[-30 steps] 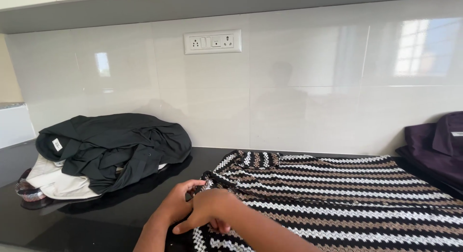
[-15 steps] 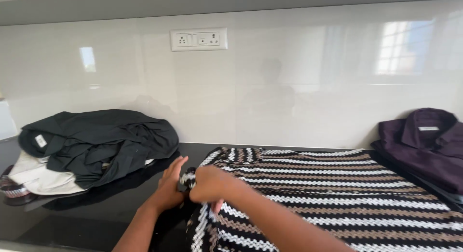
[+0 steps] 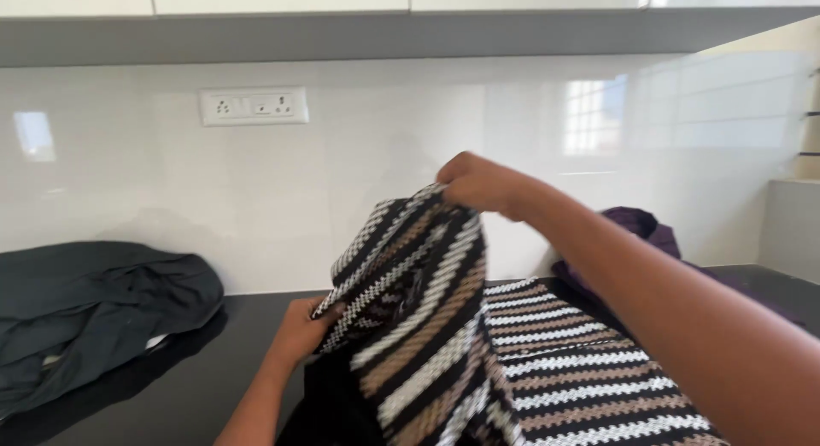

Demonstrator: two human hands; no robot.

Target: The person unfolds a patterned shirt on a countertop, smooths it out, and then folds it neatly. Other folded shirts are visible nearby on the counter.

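R hand (image 3: pixel 480 183) is gripping the top edge of the striped garment (image 3: pixel 427 326), fingers clenched on a pinch of cloth, and is holding it up in front of the white tiled wall (image 3: pixel 384 173), w/ the forearm running off toward 4 o'clock. L hand (image 3: pixel 301 328) is sitting lower, at about 8 o'clock from the R hand, and is closing on the garment's left edge; the fabric is covering its fingertips, so the thumb side is all that is showing. The garment is a zigzag knit in black, white & tan bands. Its upper part is hanging draped between the two hands, while the rest is lying spread on the black countertop (image 3: pixel 213 360) toward 4 o'clock.

At 9 o'clock from the L hand, well apart, a dark green-grey heap of clothing (image 3: pixel 85 309) is lying on the counter, w/ a bit of white cloth peeking out under it. At 3 o'clock from the R hand, behind the forearm, a purple garment (image 3: pixel 641 228) is resting by the wall, partly hidden by the arm. A white socket & switch plate (image 3: pixel 254 106) is sitting on the wall at 10 o'clock from the R hand, under a grey shelf edge (image 3: pixel 410 36).
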